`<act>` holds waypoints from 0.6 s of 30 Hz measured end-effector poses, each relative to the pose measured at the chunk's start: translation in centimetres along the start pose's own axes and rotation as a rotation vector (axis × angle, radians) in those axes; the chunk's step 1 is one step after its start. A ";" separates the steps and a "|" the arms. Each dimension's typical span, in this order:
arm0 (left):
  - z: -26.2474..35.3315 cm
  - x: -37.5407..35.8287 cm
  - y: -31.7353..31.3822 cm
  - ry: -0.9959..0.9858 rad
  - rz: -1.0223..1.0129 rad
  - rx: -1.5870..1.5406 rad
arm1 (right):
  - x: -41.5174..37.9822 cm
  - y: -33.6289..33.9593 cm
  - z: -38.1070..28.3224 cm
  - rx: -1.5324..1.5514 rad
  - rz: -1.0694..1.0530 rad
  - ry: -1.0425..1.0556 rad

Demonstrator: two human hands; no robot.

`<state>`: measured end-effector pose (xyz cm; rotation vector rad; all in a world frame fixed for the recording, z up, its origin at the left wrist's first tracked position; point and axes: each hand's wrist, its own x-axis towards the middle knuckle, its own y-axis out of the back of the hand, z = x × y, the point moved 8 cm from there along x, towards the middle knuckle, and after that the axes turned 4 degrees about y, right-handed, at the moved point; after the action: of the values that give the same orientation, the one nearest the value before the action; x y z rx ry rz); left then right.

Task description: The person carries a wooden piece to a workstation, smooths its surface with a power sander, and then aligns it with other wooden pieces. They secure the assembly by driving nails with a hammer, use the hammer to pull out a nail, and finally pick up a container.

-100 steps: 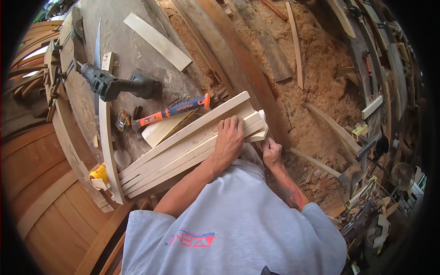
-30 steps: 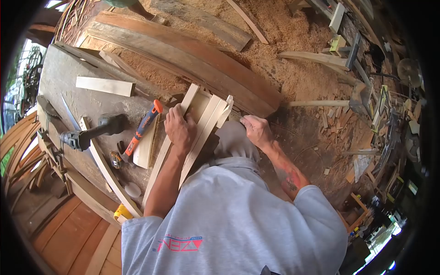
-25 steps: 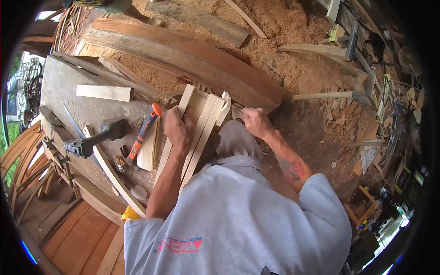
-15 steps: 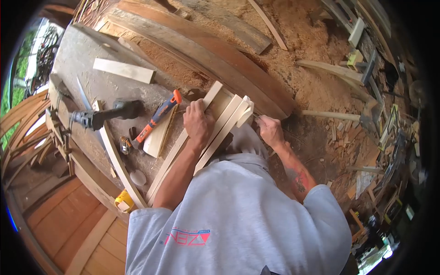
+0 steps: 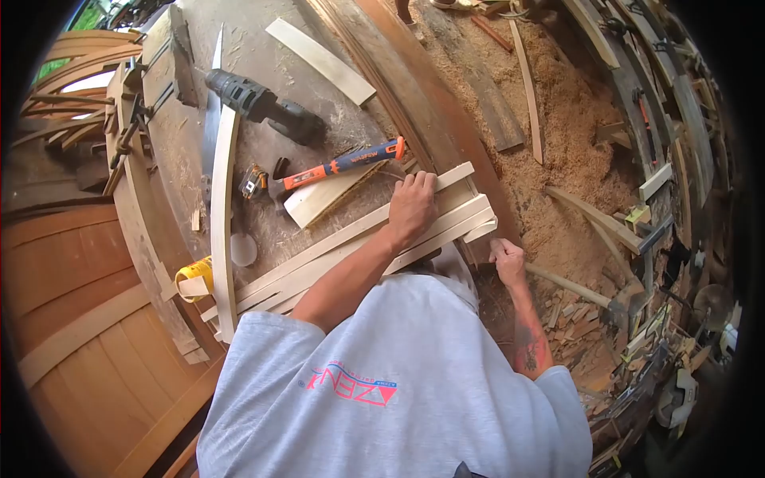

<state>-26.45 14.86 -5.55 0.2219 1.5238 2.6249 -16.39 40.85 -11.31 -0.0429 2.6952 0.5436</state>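
out wide first, over a deep spill of sawdust point(image 5: 590, 159) on the right and past a wooden panel point(image 5: 88, 247) on the left. closer in, across the dusty grey surface point(image 5: 247, 48), with a brown board point(image 5: 442, 99) alongside. now to the strips point(image 5: 449, 221), bunched lengthwise just in front of the shirt point(image 5: 430, 350), crossed at the left end by a curved strip point(image 5: 224, 207). on to the drill point(image 5: 259, 102) and the hammer point(image 5: 343, 165), set down near an offcut point(image 5: 327, 195), probably for easy reach. back across the strips to the left hand point(image 5: 413, 209), clasped firmly over them, likely to stop any slipping. finally, just beyond the right-side ends, the right hand point(image 5: 508, 261), fingers bunched narrow; impossible to tell if holding anything.
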 end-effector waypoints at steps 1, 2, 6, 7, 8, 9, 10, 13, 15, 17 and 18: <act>-0.1 -0.3 0.0 0.018 0.008 -0.004 | -0.6 -0.2 2.1 0.154 -0.046 -0.130; 0.1 -0.5 -0.1 0.020 -0.011 0.022 | -1.4 0.6 2.8 0.363 0.105 -0.223; 0.0 -0.3 0.3 0.022 0.046 0.018 | -2.2 7.4 6.3 0.279 0.577 -0.231; 0.3 -0.6 0.4 -0.001 0.072 0.005 | -1.7 8.9 4.6 0.148 0.628 -0.015; 0.6 -0.6 0.8 -0.032 0.118 0.031 | -0.7 7.9 -3.3 0.015 0.653 0.218; 0.9 -0.8 0.8 -0.032 0.118 0.032 | 1.1 4.9 -9.8 -0.068 0.488 0.411; 0.8 -0.6 0.7 -0.002 0.070 0.003 | 2.5 1.4 -16.1 -0.147 0.321 0.606; -0.5 -0.9 1.3 0.075 0.048 -0.352 | 2.6 -13.3 -28.7 -0.249 -0.169 1.100; -0.4 -0.9 0.2 -0.054 0.179 -0.411 | 4.1 -21.9 -29.9 -0.593 -0.288 1.271; 0.2 -1.1 2.0 -0.090 0.195 -0.343 | 6.2 -28.8 -28.9 -0.766 -0.437 1.217; -0.3 -0.9 0.7 -0.088 0.210 -0.334 | 6.6 -31.7 -28.7 -0.810 -0.526 1.160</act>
<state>-25.60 14.12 -5.16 0.4840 1.0649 2.9326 -29.72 0.95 -1.13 -1.6649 2.9234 1.7686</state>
